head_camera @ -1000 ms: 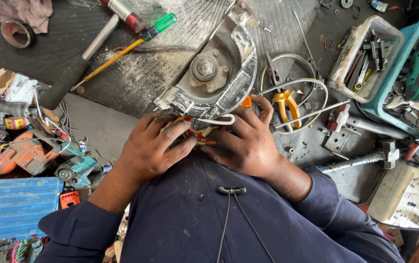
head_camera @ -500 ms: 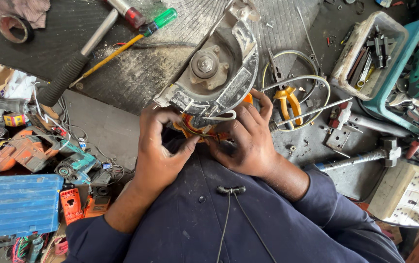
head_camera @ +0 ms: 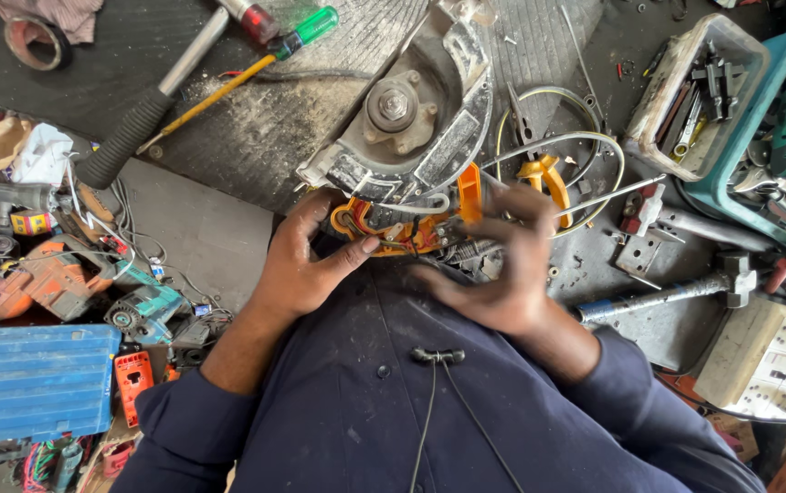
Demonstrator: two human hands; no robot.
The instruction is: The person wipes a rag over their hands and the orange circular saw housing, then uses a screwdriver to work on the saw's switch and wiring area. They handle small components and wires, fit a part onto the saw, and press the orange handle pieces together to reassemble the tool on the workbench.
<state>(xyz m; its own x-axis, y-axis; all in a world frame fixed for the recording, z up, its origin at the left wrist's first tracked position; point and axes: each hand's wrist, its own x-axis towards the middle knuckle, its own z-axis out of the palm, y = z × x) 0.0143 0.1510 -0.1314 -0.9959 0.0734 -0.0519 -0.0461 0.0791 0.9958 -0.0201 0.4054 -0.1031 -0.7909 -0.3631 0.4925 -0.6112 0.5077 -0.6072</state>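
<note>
On the dusty black bench mat [head_camera: 256, 137], clutter rings the work: hammer [head_camera: 151, 100] and green-handled screwdriver [head_camera: 237, 68] up left, yellow-handled pliers [head_camera: 546, 178] and wire loops [head_camera: 585, 146] just right, clear bin of bits [head_camera: 699, 100] far right, blue case [head_camera: 32, 383] low left. Circular saw [head_camera: 411, 137] sits mid-bench against my chest. Grey blade guard, dusted white, arbor bolt exposed; orange handle housing [head_camera: 402, 228] open, wiring showing. Long axis runs diagonal, guard end pointing up-right, handle end toward me. My left hand [head_camera: 306, 265] grips the housing's left side, thumb across it. My right hand [head_camera: 502, 265] is blurred, fingers spread on its right end; grip unclear. Hands apart.
</note>
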